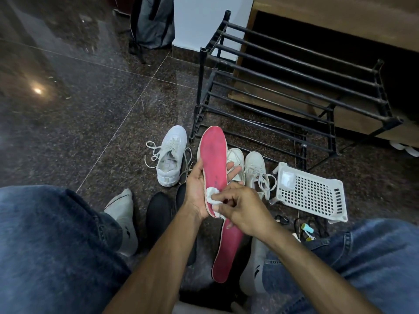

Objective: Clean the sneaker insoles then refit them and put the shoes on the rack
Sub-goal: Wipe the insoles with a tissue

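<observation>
Left hand [199, 186] grips the long pink foam insole [215, 168] at mid-length, held up over the floor; right hand [242, 207] pinches a small white wipe [212, 194] against it. Cleaning step, I'd say; next needs strokes toward the toe, where grime shows.

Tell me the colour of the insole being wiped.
Pinkish red with a pale edge; the insole shows in the head view.

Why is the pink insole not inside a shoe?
It is out for cleaning. The left hand holds the pink insole up while the right hand presses a white wipe on it.
</observation>
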A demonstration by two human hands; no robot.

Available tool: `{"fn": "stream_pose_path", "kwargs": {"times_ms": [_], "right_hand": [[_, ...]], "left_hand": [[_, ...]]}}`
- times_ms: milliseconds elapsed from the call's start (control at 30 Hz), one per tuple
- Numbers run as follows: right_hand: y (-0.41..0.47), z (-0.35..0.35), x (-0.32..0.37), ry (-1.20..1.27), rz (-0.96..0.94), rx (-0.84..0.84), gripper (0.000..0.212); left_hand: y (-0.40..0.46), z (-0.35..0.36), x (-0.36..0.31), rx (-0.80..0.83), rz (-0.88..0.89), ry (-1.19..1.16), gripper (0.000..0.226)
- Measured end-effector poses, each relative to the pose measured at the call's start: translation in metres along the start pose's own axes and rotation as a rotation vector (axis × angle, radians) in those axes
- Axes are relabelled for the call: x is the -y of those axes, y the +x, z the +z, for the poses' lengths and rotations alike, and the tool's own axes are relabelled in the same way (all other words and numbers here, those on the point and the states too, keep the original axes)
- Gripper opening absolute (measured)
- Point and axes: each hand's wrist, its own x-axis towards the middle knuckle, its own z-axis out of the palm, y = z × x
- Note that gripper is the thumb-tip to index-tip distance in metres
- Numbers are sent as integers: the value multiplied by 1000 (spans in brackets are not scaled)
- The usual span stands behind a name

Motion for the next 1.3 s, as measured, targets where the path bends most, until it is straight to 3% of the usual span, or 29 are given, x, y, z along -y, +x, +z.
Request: {"fn": "stream_pose_path", "kwargs": {"times_ms": [133,333,433,567,867,1067,1133,1300], "right_hand": [[15,3,3,-259,-88,-185,9],[40,-8,10,-206,76,-389,11],[17,5,6,-185,-23,-256,9],[-15,10,0,-240,-119,-50,33],[31,-3,16,-308,9,-288,18],[-11,15,21,-326,-4,-44,19],[-15,12,19,-345,-28,-32,19],[20,-3,22,-270,69,-263,19]], "left_hand": [[-4,5,5,-51,18,48,72],[-4,7,12,-35,76,22,59],[-3,4,3,-49,52,40,68],[-1,1,2,-86,68,0,72],[-7,12,14,-56,44,-33,60],[-5,0,1,-104,99,-2,74],[-2,1,2,-99,104,-16,72],[-4,16,11,-119,80,40,53]]}}
